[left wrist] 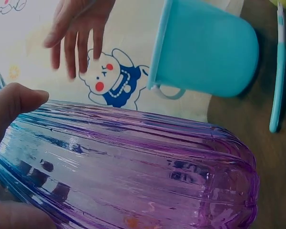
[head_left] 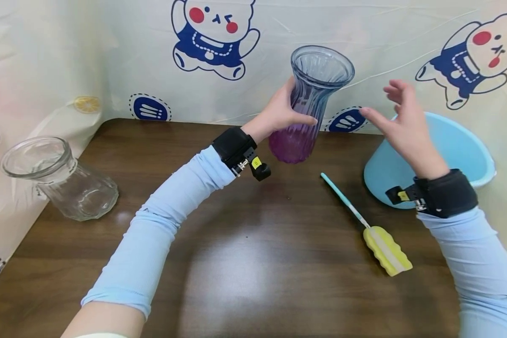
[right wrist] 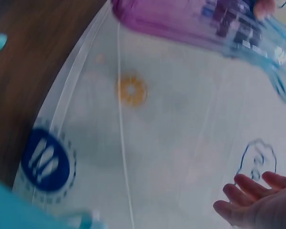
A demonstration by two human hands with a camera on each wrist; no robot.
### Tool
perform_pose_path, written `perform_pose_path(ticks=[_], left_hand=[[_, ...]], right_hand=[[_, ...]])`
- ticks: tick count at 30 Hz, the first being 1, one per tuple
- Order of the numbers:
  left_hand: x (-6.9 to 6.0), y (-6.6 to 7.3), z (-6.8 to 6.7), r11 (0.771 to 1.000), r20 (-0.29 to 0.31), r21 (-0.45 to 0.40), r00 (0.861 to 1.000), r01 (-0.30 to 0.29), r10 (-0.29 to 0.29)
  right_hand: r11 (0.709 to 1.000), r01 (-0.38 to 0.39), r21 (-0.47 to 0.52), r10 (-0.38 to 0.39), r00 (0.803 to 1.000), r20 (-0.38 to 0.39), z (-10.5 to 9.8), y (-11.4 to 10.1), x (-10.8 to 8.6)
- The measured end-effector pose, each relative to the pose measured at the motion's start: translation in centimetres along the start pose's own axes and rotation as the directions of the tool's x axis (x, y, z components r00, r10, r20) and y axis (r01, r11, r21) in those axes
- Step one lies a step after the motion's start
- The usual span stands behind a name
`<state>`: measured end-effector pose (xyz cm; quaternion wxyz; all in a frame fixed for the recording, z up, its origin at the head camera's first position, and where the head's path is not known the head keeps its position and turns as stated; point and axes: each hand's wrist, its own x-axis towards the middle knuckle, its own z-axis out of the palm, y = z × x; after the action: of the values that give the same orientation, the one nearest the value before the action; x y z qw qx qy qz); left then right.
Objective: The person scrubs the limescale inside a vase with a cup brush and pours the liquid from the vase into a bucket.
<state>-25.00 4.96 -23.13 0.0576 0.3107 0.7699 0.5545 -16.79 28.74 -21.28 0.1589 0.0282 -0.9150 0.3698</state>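
Note:
A ribbed glass vase (head_left: 302, 105), blue at its flared mouth and purple at the base, is gripped round its middle by my left hand (head_left: 285, 112). The vase leans slightly to the right, and I cannot tell whether its base touches the table. The left wrist view shows the thumb (left wrist: 19, 102) along the glass. My right hand (head_left: 411, 126) is in the air to the right of the vase, fingers spread and holding nothing. Below and behind it stands a light blue plastic bucket or pitcher (head_left: 380, 169), whose looped handle (left wrist: 169, 93) appears in the left wrist view.
On the brown table (head_left: 245, 244), a sponge brush (head_left: 386, 249) with a yellow head and blue handle lies in front of the blue container. A clear glass vase (head_left: 76, 188) stands at the left edge. Patterned cloth (head_left: 122, 51) hangs behind the table.

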Motion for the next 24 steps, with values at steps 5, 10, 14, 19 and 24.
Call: perform_pose_path(ticks=[5, 10, 14, 19, 24], left_hand=[[-0.6, 0.1, -0.1, 0.999, 0.005, -0.03, 1.0, -0.017, 0.017], [-0.3, -0.8, -0.1, 0.999, -0.014, -0.02, 0.999, -0.029, 0.029], [-0.3, -0.9, -0.1, 0.998, -0.02, -0.043, 0.999, -0.036, 0.035], [0.0, -1.1, 0.1, 0.997, -0.016, -0.065, 0.999, -0.05, 0.049], [0.7, -1.6, 0.7, 0.995, -0.003, -0.101, 1.0, -0.015, 0.015]], right_hand=[[0.991, 0.098, 0.092, -0.107, 0.99, 0.095, 3.0, -0.8, 0.3], [0.972, 0.181, 0.147, -0.205, 0.964, 0.167, 5.9, -0.8, 0.5], [0.953, 0.215, 0.214, -0.257, 0.946, 0.196, 7.7, -0.9, 0.8], [0.935, 0.215, 0.284, -0.278, 0.938, 0.205, 9.2, -0.8, 1.1], [0.926, 0.193, 0.323, -0.264, 0.945, 0.191, 10.0, -0.6, 1.2]])
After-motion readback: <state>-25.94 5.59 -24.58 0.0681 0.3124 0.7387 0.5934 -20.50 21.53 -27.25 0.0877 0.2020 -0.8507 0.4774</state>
